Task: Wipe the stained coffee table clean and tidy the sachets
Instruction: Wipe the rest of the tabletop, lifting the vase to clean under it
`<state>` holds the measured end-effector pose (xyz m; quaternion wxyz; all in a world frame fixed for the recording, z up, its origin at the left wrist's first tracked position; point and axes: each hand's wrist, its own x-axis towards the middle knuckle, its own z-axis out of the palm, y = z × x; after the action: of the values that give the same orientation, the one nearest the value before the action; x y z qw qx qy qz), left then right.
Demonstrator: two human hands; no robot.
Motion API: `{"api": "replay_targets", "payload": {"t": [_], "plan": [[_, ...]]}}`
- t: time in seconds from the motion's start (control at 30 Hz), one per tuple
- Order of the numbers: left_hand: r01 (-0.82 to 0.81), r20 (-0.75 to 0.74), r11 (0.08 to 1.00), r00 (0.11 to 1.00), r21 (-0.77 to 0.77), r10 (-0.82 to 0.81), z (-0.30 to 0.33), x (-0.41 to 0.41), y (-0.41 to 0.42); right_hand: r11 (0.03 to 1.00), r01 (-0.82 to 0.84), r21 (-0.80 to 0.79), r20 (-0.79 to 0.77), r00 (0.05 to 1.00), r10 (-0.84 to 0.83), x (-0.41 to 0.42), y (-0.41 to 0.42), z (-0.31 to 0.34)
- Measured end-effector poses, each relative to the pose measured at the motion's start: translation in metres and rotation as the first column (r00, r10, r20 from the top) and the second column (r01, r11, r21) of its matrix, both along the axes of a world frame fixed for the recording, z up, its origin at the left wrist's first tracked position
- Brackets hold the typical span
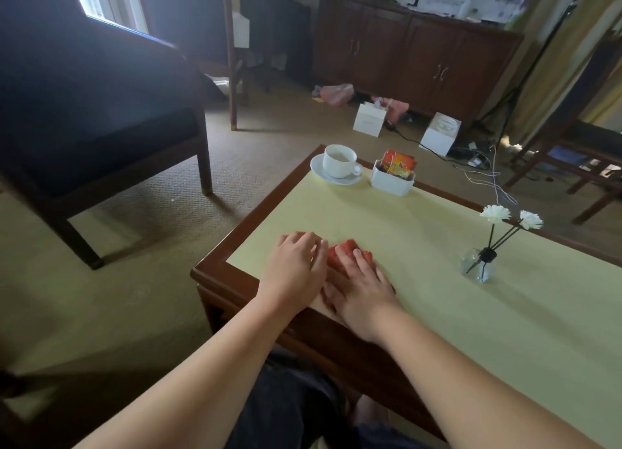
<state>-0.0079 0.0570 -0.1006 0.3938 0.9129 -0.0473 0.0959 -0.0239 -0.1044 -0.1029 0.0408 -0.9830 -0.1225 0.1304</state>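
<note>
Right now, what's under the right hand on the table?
A red cloth lies under the right hand, whose straight fingers press it onto the coffee table. Only its far edge shows; the rest, and any stain beneath, is covered. The left hand rests beside it.

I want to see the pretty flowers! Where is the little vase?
The glass vase with white flowers stands on the coffee table, at the right of the head view, right of both hands.

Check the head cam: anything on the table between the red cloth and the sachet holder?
Nothing. In the head view the stretch of yellow-green tabletop between the red cloth and the white sachet holder is bare. The cup and saucer sit left of the holder, off that line.
</note>
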Motion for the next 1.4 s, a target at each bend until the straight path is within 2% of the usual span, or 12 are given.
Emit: {"api": "replay_targets", "payload": {"t": [0.23, 0.37, 0.43, 0.53, 0.6, 0.67, 0.77, 0.93, 1.0, 1.07, 1.17, 1.4], "plan": [[0.077, 0.020, 0.977, 0.996, 0.198, -0.083, -0.010, 0.005, 0.037, 0.995, 0.103, -0.011, 0.011, 0.995, -0.103, 0.109, 0.025, -0.007], [0.068, 0.059, 0.973, 0.995, 0.222, -0.083, -0.025, 0.005, 0.055, 0.992, 0.128, -0.008, 0.021, 0.992, -0.128, 0.150, 0.027, -0.011], [0.043, 0.107, 0.980, 0.992, 0.192, -0.064, -0.031, 0.004, 0.057, 0.990, 0.139, -0.004, 0.021, 0.990, -0.139, 0.158, 0.027, -0.013], [-0.050, 0.114, 0.998, 0.992, 0.032, 0.046, -0.029, 0.001, 0.053, 0.994, 0.112, -0.019, -0.009, 0.994, -0.112, 0.150, 0.034, -0.009], [-0.085, 0.149, 0.995, 0.985, -0.054, 0.092, -0.028, 0.000, 0.052, 0.994, -0.012, -0.108, -0.012, 1.000, 0.011, 0.127, 0.048, -0.008], [-0.107, 0.208, 0.988, 0.970, -0.113, 0.129, -0.027, -0.001, 0.053, 0.956, -0.221, -0.191, 0.001, 0.974, 0.226, 0.094, 0.067, -0.008], [-0.141, 0.247, 0.982, 0.954, -0.122, 0.168, -0.020, -0.006, 0.058, 0.881, -0.448, -0.150, 0.034, 0.888, 0.458, 0.062, 0.087, -0.004], [-0.117, 0.273, 0.992, 0.954, -0.055, 0.127, -0.013, -0.012, 0.067, 0.761, -0.641, -0.098, 0.097, 0.755, 0.648, 0.092, 0.106, -0.011], [-0.124, 0.275, 0.991, 0.953, -0.038, 0.130, -0.016, -0.013, 0.072, 0.779, -0.620, -0.094, 0.076, 0.776, 0.626, 0.119, 0.118, -0.014], [-0.129, 0.275, 0.992, 0.953, -0.014, 0.128, -0.021, -0.016, 0.075, 0.856, -0.515, -0.048, 0.029, 0.856, 0.517, 0.150, 0.130, -0.014], [-0.120, 0.243, 0.993, 0.963, 0.005, 0.115, -0.026, -0.023, 0.079, 0.917, -0.398, 0.005, 0.070, 0.915, 0.397, 0.190, 0.141, -0.013], [-0.052, 0.172, 0.997, 0.984, 0.057, 0.041, -0.034, -0.033, 0.087, 0.979, -0.204, -0.017, 0.110, 0.973, 0.205, 0.243, 0.132, -0.007]]}}
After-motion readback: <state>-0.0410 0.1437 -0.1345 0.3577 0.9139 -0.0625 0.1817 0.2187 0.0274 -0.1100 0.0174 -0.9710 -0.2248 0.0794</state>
